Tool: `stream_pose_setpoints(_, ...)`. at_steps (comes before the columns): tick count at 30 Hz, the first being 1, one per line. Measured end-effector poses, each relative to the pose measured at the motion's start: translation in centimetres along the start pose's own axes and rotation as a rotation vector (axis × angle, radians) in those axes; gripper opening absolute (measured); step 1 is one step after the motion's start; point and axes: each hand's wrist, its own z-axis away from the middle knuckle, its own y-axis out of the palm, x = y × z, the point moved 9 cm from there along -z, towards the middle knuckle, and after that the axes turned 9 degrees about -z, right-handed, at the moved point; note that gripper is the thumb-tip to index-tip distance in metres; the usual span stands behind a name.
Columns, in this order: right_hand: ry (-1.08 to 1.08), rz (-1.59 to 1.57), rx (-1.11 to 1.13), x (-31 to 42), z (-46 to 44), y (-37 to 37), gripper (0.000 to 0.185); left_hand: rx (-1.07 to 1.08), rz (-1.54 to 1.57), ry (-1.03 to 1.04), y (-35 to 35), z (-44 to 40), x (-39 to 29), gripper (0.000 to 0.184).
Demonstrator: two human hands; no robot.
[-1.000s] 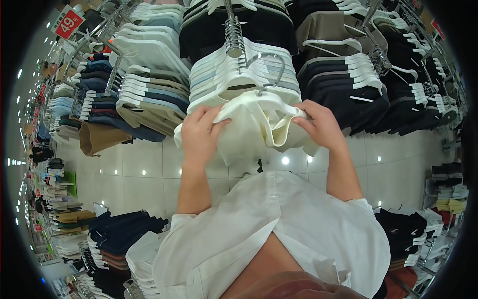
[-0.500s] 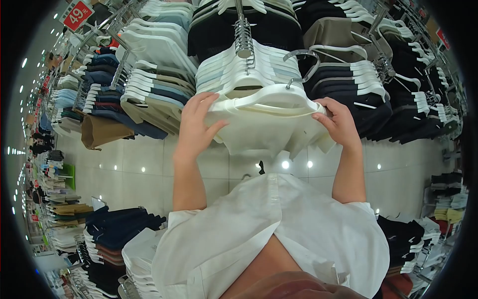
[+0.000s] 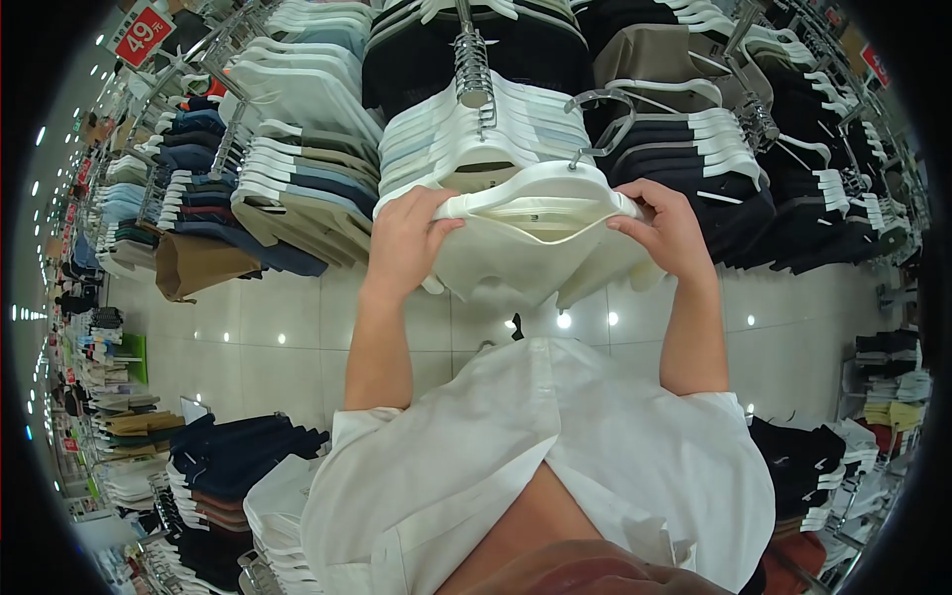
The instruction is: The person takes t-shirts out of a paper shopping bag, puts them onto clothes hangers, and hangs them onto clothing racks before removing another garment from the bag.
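A cream garment (image 3: pixel 516 268) hangs on a white hanger (image 3: pixel 555 185) in front of my chest, its neckline gaping below the hanger. My left hand (image 3: pixel 407 238) pinches the garment's left shoulder at the hanger's end. At the opposite shoulder, my right hand (image 3: pixel 662 226) grips fabric between thumb and fingers. The hanger's metal hook (image 3: pixel 620 124) is off the rail and tilts to the right. Right behind it, a row of pale garments (image 3: pixel 426 139) hangs from a metal rail arm (image 3: pixel 474 74).
Dark garments (image 3: pixel 684 188) hang at the right, and beige and blue ones (image 3: pixel 297 213) at the left. A red price sign (image 3: pixel 141 35) stands at the upper left. Folded navy clothes (image 3: pixel 238 451) are at the lower left. Tiled floor (image 3: pixel 288 367) shows between the racks.
The garment has gone from bunched to spread across the hanger, and its neckline now gapes open. My hands moved slightly apart. The hook swung to the right.
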Motion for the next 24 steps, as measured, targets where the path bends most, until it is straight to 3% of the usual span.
stream_pose_setpoints(4,0.097,-0.141,-0.039,-1.4,0.3,-0.3,0.036,-0.009,0.02,0.047,-0.5,0.2,0.7,0.034)
stream_pose_setpoints(12,0.125,-0.112,-0.035,-1.1,0.3,-0.7,0.035,0.008,0.004,0.109,-1.4,0.0,0.6,0.038)
stream_pose_setpoints(21,0.189,-0.041,-0.013,-1.4,0.6,-0.4,0.039,0.121,0.234,-0.045,1.0,-0.3,-0.2,0.035)
stream_pose_setpoints(24,0.215,-0.025,0.002,-1.4,0.7,-0.3,0.042,0.169,0.18,-0.019,1.2,-0.5,-0.5,0.035)
